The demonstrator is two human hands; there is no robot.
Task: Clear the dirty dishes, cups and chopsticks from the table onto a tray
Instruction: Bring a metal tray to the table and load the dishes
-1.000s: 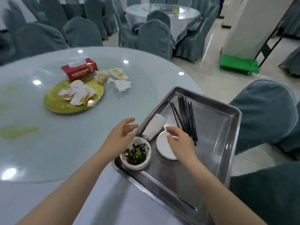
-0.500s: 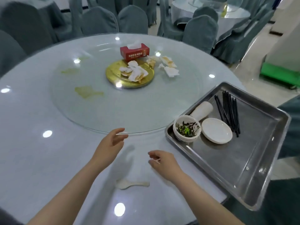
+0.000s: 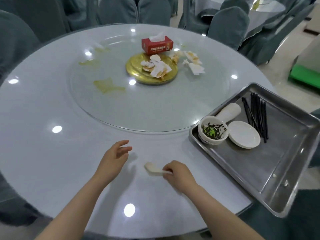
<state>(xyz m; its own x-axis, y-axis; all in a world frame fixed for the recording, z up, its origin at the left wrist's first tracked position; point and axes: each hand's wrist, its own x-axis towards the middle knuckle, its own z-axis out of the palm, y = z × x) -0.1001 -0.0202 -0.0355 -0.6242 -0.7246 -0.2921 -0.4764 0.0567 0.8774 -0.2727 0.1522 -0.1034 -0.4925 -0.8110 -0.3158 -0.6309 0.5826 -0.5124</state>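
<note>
My right hand (image 3: 179, 174) pinches the handle of a white ceramic spoon (image 3: 153, 168) just above the near part of the table; the spoon's bowl points left. My left hand (image 3: 113, 159) hovers open beside it, to the left, holding nothing. A steel tray (image 3: 270, 172) sits at the table's right edge. On it stand a white bowl (image 3: 212, 130) with dark green leftovers, a small white plate (image 3: 244, 134), a stack of white cups (image 3: 229, 110) lying on its side and several black chopsticks (image 3: 258, 112).
On the glass turntable (image 3: 138, 104) lie a gold plate (image 3: 152, 70) with used napkins, a red tissue box (image 3: 157, 45), loose crumpled napkins (image 3: 193, 62) and yellow sauce smears (image 3: 108, 85). Grey-covered chairs ring the round table.
My hands left the tray and came to the near table edge. My right hand closed on the spoon that lay on the table and lifted it. The view swung left.
</note>
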